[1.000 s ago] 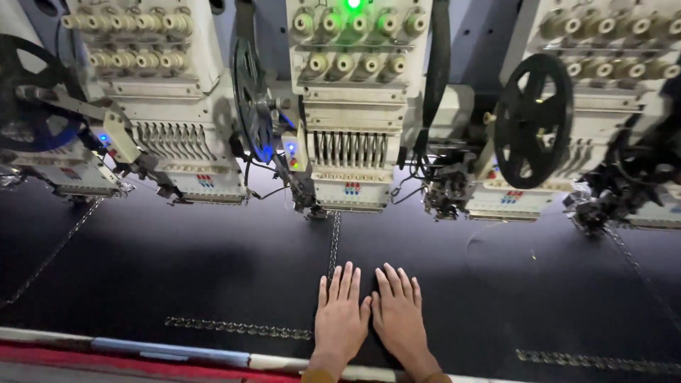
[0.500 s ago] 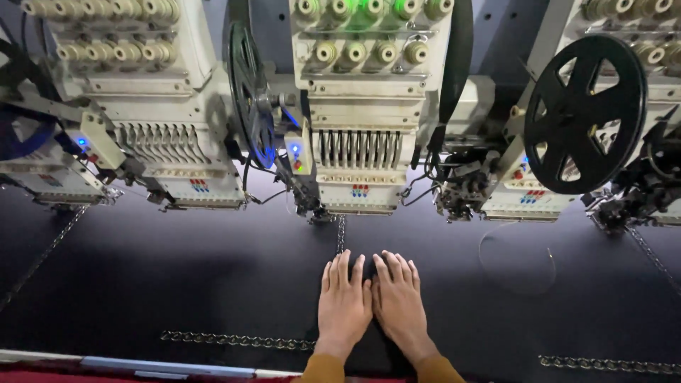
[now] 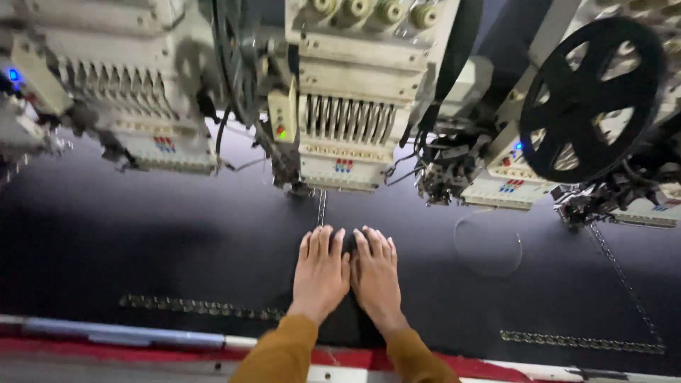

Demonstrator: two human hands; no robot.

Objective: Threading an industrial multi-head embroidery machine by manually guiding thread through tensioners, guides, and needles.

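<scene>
**Two flat hands on dark cloth beneath the embroidery heads**

The dark fabric [image 3: 177, 248] spreads across the whole machine bed, stretched flat from left to right. Above it hangs a row of cream embroidery heads; the middle head [image 3: 351, 106] sits directly beyond the hands, with its needle bars in a row and thread spools on top. To the right a large black reel [image 3: 589, 96] stands in front of another head, partly covering it. A red and pale frame rail [image 3: 142, 340] runs along the near edge of the cloth.

Lines of chain-like stitching [image 3: 198, 307] cross the fabric near the rail, left and right of the arms, and a faint circle outline [image 3: 488, 245] shows on the cloth right of the hands.

The left hand [image 3: 320, 273] lies palm down, fully open, fingers together, pressed flat on the fabric. The right hand [image 3: 376, 276] lies the same way just beside it, thumbs touching or nearly so. Neither grasps anything. Both wrists come out of mustard-coloured sleeves [image 3: 284, 351]
</scene>
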